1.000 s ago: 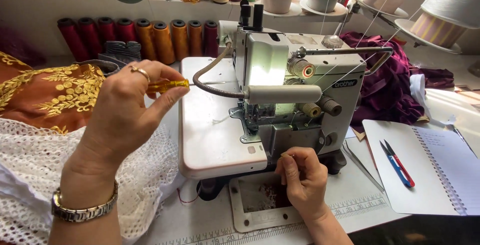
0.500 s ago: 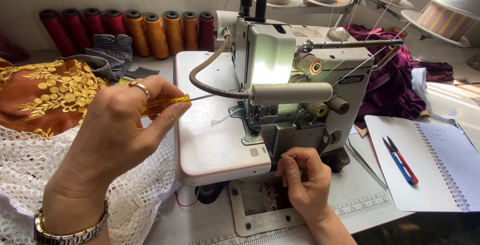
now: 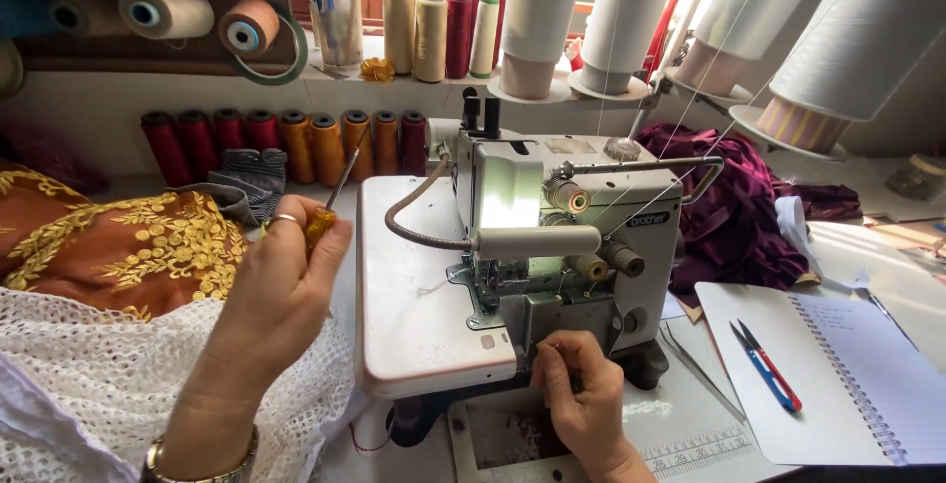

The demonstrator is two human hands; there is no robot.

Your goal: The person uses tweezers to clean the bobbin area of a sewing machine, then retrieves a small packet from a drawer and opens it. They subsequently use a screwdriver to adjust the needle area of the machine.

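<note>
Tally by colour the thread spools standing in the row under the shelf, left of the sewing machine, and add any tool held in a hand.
Red to maroon thread spools: 5
Orange thread spools: 4
Yellow-handled screwdriver, held in the left hand: 1
Total: 10

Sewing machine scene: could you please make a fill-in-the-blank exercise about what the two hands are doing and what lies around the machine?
1. The left hand holds a small screwdriver with a ____ handle.
2. The right hand touches the front of the sewing machine, just ____ its arm.
3. The blue and red thread snips lie on an open ____.
4. White lace fabric lies to the ____ of the machine.

Missing words: yellow; below; notebook; left
</note>
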